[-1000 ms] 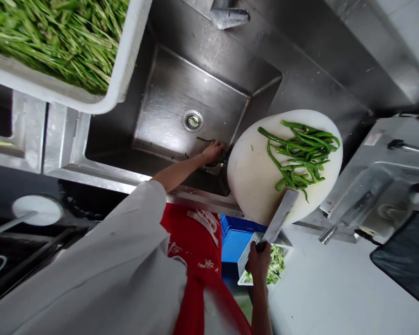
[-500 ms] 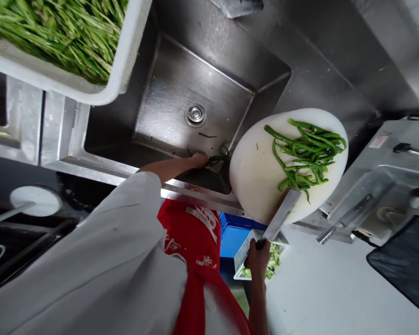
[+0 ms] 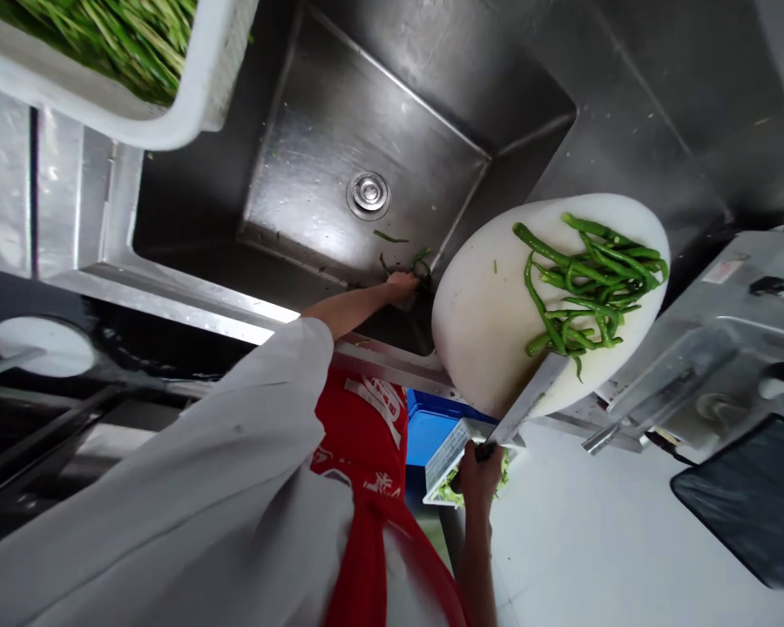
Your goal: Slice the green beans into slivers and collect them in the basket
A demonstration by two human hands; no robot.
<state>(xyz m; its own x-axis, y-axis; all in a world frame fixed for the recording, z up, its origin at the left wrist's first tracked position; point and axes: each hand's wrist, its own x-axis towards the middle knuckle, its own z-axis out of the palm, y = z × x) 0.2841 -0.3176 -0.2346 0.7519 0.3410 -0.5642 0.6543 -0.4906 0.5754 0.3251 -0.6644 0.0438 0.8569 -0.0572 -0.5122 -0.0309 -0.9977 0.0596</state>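
Down in the sink, my left hand (image 3: 402, 289) has its fingers curled in at a few thin green chili peppers (image 3: 422, 264) near the corner; the fingertips are partly hidden. My right hand (image 3: 480, 479) is wrapped round the dark handle of a cleaver (image 3: 529, 399). The cleaver's broad blade lies over the near edge of a white oval cutting board (image 3: 480, 322), its tip touching or close to a pile of long green chili peppers (image 3: 591, 287). That pile covers the board's right half.
A white basket (image 3: 202, 78) full of green peppers stands over the sink's left side. The steel sink (image 3: 314, 157) has a round drain (image 3: 368, 195) and a loose pepper piece. Below the board are a white crate (image 3: 448, 461) of green cuttings and a blue bin (image 3: 431, 427).
My left hand has moved right in the sink, onto the thin peppers there. The view has shifted slightly. My right hand still holds the cleaver at the board's edge.
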